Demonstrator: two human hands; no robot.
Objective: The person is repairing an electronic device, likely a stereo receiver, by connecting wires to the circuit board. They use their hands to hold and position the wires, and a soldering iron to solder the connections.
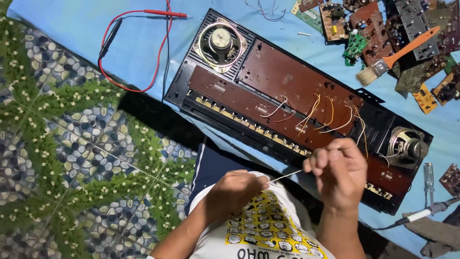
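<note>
Both hands work a thin pale wire (285,176) close to the body, off the near edge of the blue surface (139,43). Left hand (235,189) is closed to a pinch on the wire's left end, above the white shirt with the yellow print. Right hand (338,170) is closed too, fingers curled, pinching the other end. Wire runs taut and slightly uphill between them.

Right hand hangs over the near edge of the open black chassis (297,103), which lies diagonally across the surface. Inside: two long brown boards (287,81) with yellow and white leads (330,115), one round speaker (220,42) at the far-left end, another (405,144) at the right end.

Red and black probes (139,29) lie at the far-left corner. Loose boards (383,29) pile at the far-right corner, with an orange-handled brush (397,55) on them. Screwdriver (429,180) and soldering iron (421,215) sit at the right edge. Floor to the left is a green leaf-and-pebble mat (62,144).
</note>
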